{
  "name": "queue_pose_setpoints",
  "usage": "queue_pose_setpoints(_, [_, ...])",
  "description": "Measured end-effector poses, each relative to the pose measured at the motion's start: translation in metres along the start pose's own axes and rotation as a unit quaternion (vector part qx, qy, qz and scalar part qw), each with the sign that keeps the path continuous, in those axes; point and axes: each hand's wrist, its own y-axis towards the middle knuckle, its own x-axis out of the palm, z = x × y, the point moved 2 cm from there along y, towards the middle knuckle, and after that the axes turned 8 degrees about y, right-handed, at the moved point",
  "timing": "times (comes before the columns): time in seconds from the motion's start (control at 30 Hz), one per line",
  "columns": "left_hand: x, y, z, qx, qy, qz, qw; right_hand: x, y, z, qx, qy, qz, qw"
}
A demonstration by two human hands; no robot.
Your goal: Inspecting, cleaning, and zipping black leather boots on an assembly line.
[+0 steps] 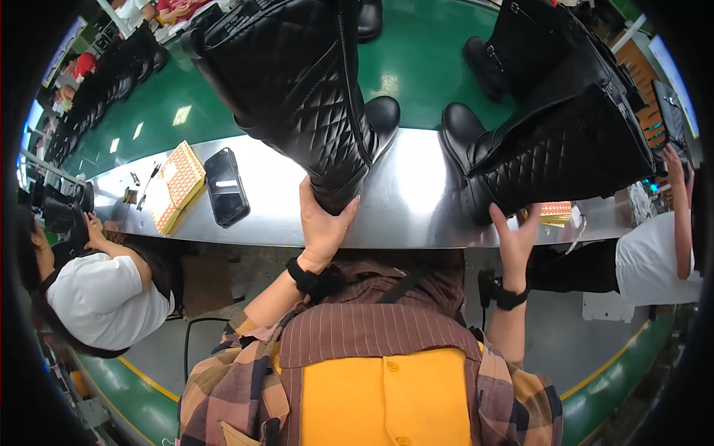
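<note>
Two tall black quilted boots stand on the metal edge of the bench in front of me. My left hand [325, 224] is closed round the heel and ankle of the left boot [320, 134], whose shaft leans toward the upper left and shows a long zip. At the heel of the right boot [550, 152] is my right hand [515, 239], its thumb and fingers curved about the back; part of the grip is hidden behind the boot. This boot's shaft tilts to the right, and its toe points away from me.
A dark phone [227, 187] and a patterned stack of paper [178, 186] lie on the metal strip [275, 227] at left. More black boots [520, 44] stand on the green bench [424, 56]. Co-workers in white shirts sit at left [97, 301] and right [654, 256].
</note>
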Motion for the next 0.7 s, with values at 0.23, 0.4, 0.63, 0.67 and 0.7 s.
queue_pose_setpoints(0.23, [-0.024,-0.005,0.027,0.194,0.096,0.107,0.970,0.006,0.026,0.022,0.149,0.054,-0.145,0.977])
queue_pose_setpoints(0.4, [0.004,-0.011,0.066,0.334,0.028,-0.104,0.936,-0.001,0.021,0.023,0.157,0.061,-0.126,0.978])
queue_pose_setpoints(0.63, [0.146,0.009,0.055,-0.006,0.014,-0.382,0.924,-0.002,0.017,0.013,0.151,0.098,-0.148,0.973])
queue_pose_setpoints(0.67, [0.154,0.011,0.053,0.014,-0.001,-0.370,0.929,-0.003,0.018,0.007,0.144,0.056,-0.161,0.975])
queue_pose_setpoints(0.7, [0.161,0.014,0.050,-0.003,-0.001,-0.380,0.925,-0.005,0.018,-0.002,0.091,0.072,-0.133,0.984])
